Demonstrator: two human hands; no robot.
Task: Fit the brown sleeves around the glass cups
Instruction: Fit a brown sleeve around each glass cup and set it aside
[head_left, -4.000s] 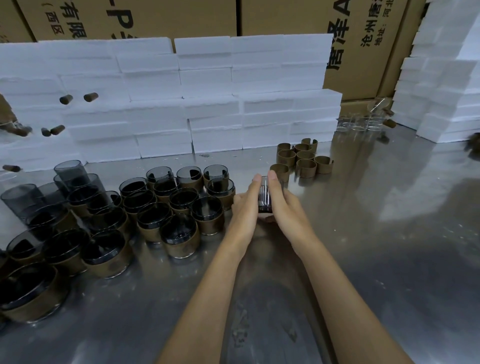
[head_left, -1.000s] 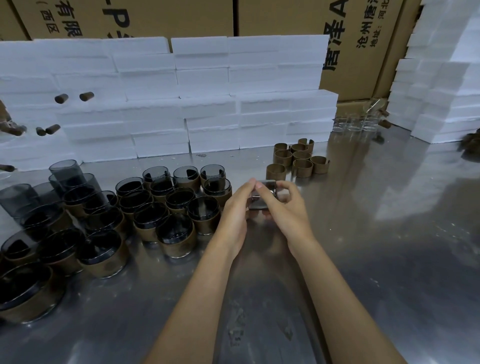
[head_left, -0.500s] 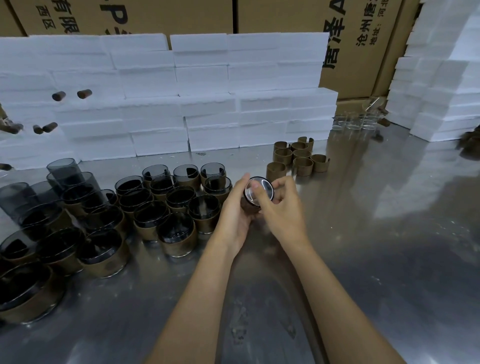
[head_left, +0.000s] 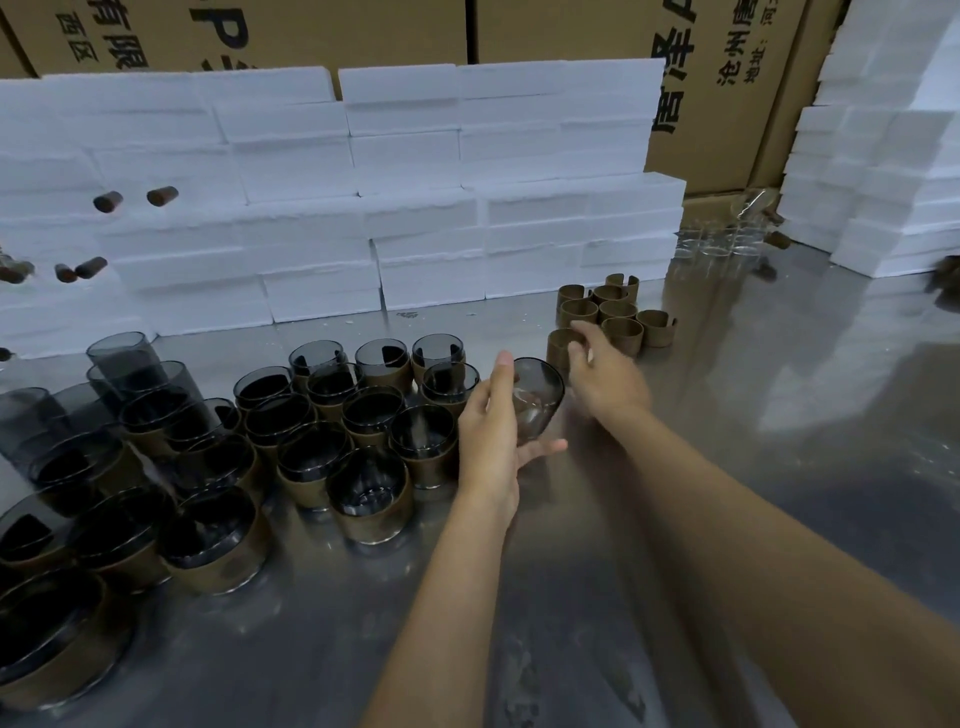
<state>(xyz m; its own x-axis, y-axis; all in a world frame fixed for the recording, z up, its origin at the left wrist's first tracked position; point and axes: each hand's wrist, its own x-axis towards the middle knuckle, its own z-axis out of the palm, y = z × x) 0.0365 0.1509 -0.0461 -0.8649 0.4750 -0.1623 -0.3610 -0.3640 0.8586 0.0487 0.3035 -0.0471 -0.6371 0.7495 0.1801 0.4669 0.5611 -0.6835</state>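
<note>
My left hand (head_left: 488, 441) grips a smoky glass cup (head_left: 540, 395), tilted with its mouth toward me, just above the steel table (head_left: 753, 493). Its lower part looks brownish and is partly hidden by my fingers. My right hand (head_left: 605, 379) is stretched toward the cluster of loose brown sleeves (head_left: 618, 312), with its loosely curled fingertips over the nearest sleeve (head_left: 558, 345). To the left stand several cups with brown sleeves around them (head_left: 374, 415).
Bare smoky cups (head_left: 119, 358) stand at the far left. White foam blocks (head_left: 415, 208) wall off the back, and another foam stack (head_left: 883, 156) rises at the right. Clear glasses (head_left: 722, 241) sit at the back right, in front of cardboard boxes (head_left: 727, 52).
My right hand has let go of the cup and moved right and away to the loose sleeves. My left hand alone now holds the cup.
</note>
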